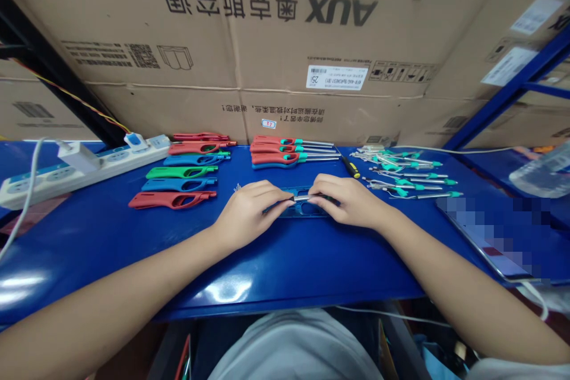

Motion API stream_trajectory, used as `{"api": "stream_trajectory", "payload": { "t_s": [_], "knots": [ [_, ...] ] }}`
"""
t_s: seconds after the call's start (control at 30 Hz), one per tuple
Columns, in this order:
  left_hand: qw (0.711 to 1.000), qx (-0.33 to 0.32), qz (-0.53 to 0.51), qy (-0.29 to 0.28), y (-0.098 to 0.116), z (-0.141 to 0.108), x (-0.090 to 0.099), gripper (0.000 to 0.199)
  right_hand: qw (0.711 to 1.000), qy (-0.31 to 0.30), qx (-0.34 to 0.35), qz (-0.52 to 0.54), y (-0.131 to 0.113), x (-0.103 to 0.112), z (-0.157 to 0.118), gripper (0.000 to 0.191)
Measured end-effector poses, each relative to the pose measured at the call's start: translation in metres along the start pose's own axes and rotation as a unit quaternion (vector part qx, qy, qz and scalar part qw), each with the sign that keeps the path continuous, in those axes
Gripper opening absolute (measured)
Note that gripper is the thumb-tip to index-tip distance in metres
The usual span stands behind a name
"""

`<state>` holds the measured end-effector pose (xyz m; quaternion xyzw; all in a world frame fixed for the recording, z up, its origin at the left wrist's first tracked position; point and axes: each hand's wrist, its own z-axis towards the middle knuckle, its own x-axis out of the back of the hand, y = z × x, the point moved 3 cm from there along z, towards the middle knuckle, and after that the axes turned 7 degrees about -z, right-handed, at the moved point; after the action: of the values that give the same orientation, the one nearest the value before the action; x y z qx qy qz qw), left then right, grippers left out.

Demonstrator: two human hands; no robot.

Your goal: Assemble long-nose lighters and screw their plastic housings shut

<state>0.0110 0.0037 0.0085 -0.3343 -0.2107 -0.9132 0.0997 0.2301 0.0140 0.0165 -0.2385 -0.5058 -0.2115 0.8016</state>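
Both hands meet over a blue plastic tray-like piece on the blue table. My left hand and my right hand pinch the two ends of a short metal tube held just above that piece. Left of my hands lie several coloured lighter shells in red, blue and green. Behind my hands rests a stack of red and blue lighters with metal rods. Metal rods with green parts and wires are spread to the right. A black and yellow screwdriver lies behind my right hand.
A white power strip with plugs and cables stands at the left. On the right are a phone with a cable and a clear plastic bottle. A large cardboard sheet rises behind the table.
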Motion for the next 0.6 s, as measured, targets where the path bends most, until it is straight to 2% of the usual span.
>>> {"api": "stream_trajectory", "payload": {
  "t_s": [0.33, 0.6],
  "knots": [
    [1.0, -0.007, -0.011, 0.005, 0.0006, 0.001, 0.0008, 0.012, 0.998, 0.043, 0.025, -0.028, -0.0029, 0.0017, 0.0001, 0.016],
    [0.989, 0.077, -0.126, 0.011, -0.0063, 0.0012, -0.0014, 0.008, 0.991, 0.062, 0.07, -0.092, -0.0073, 0.0009, -0.0025, 0.015]
  ]
}}
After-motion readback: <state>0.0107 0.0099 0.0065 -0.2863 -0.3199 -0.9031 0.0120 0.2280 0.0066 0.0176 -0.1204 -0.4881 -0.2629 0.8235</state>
